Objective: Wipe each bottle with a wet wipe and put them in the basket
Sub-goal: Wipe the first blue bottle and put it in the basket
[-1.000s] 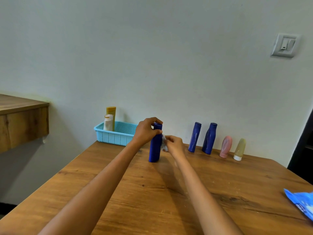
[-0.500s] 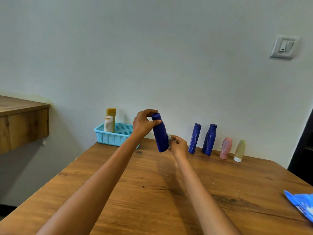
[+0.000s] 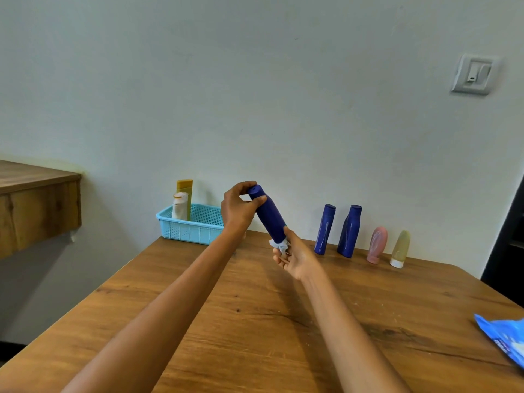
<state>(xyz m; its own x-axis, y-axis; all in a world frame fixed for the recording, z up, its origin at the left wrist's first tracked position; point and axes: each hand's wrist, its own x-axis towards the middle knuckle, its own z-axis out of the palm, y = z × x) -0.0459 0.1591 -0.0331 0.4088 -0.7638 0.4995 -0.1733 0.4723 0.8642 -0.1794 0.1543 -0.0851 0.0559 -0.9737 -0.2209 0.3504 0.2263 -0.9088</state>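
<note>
head view: left hand (image 3: 236,211) grips the cap end of a tilted dark blue bottle (image 3: 268,218) above the tabletop (image 3: 255,321) while right hand (image 3: 295,258) pinches a wet wipe (image 3: 279,245) against its base, mid-wipe; next likely calls for carrying it left to the basket (image 3: 188,228).

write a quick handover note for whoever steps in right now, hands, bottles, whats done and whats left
Left hand grips the cap end of the blue bottle, tilted above the table.
Right hand holds the wipe against its base.
Done: two bottles stand in the basket.
Left: finish this one and basket it, then wipe the four by the wall.
</note>
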